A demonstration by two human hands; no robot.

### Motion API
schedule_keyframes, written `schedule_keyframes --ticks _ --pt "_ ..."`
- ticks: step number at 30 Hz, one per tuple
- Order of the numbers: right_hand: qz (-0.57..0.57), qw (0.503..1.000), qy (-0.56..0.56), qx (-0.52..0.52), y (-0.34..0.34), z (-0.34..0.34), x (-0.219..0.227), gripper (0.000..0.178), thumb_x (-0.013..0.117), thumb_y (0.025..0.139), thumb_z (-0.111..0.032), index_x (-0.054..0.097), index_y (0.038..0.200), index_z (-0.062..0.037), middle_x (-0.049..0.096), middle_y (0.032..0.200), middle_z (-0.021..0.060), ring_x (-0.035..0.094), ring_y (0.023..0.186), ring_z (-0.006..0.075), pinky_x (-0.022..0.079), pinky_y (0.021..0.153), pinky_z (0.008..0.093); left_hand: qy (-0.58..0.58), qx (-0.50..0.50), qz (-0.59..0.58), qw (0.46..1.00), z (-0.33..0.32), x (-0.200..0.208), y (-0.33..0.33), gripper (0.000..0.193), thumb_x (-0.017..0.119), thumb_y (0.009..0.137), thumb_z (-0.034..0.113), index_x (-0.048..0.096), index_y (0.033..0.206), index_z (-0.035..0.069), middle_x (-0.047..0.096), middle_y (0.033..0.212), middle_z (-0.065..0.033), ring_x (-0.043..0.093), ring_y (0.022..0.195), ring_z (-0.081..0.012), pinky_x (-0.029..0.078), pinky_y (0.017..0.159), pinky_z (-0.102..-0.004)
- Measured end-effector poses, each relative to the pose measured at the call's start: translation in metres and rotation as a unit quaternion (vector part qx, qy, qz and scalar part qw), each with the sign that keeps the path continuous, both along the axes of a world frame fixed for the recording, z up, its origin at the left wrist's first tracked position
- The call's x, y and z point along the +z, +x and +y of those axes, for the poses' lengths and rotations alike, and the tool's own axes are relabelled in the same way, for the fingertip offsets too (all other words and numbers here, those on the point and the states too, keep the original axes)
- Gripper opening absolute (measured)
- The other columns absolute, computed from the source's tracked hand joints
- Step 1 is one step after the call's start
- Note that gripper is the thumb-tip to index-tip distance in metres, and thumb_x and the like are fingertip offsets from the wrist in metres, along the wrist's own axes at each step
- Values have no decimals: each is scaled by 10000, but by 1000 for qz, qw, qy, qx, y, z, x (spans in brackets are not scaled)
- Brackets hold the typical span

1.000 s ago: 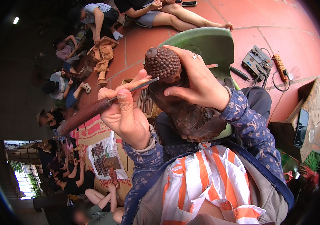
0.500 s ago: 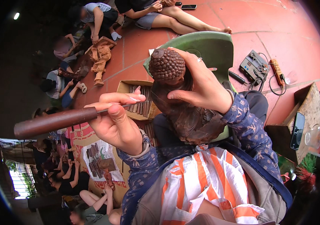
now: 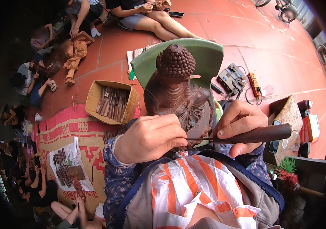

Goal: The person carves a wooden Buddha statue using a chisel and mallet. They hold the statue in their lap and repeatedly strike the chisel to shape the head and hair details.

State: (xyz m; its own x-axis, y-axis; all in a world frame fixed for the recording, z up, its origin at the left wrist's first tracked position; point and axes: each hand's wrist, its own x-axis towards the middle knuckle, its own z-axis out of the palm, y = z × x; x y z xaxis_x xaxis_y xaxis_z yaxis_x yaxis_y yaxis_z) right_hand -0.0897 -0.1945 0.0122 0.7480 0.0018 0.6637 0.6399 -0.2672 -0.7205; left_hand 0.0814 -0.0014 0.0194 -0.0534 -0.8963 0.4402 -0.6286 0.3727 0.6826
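A dark brown wooden Buddha statue [image 3: 178, 91] with a knobbed head stands upright before me, against a green plastic chair [image 3: 209, 55]. Just on my side of its base, a wood-carving tool [image 3: 269, 133] lies crosswise between my hands. My right hand [image 3: 241, 122] is closed round the front of its dark round handle, the butt pointing right. Fingers of my left hand [image 3: 151, 138] pinch the tip end of the thin metal shaft. Neither hand appears to grip the statue.
A cardboard box [image 3: 131, 100] of carving tools stands at left, beside a patterned mat [image 3: 67, 124] bearing more tools on paper. Right are a grey control box [image 3: 232, 76], an orange power strip [image 3: 253, 84] and a wooden box [image 3: 290, 114]. Several people sit at the left and far side.
My right hand has left the statue's head and taken the tool's handle. My left hand has shifted to the shaft. The tool's butt now points right instead of left.
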Motion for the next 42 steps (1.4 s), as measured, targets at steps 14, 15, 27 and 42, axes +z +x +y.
schedule_keyframes --ticks 14,15,27,42 --pt "50 992 -102 57 11 10 26 309 809 767 -222 698 889 40 666 925 237 696 781 278 572 677 328 32 20 113 993 3 15 15 122 754 715 -11 662 794 -6 590 748 -91 590 659 -203 457 582 -304" --pt "48 993 -100 48 11 11 22 328 774 806 -280 685 871 30 660 950 265 695 783 294 571 680 340 19 32 108 993 2 15 15 133 765 705 -8 662 788 -5 592 748 -91 590 656 -200 457 577 -301" --pt "66 987 -144 -6 28 -12 58 398 650 882 -394 537 737 -41 532 1181 388 488 1213 488 306 1052 624 -98 207 58 972 -55 -13 44 1065 915 546 278 348 1422 68 539 1251 -157 541 1167 -296 447 975 -389" --pt "121 964 -234 17 37 -20 81 361 631 892 -294 502 714 -7 518 1164 367 524 1170 482 332 1045 620 -70 162 132 975 -60 -20 44 645 816 703 155 482 1241 36 657 1038 -171 657 1007 -318 516 840 -384"
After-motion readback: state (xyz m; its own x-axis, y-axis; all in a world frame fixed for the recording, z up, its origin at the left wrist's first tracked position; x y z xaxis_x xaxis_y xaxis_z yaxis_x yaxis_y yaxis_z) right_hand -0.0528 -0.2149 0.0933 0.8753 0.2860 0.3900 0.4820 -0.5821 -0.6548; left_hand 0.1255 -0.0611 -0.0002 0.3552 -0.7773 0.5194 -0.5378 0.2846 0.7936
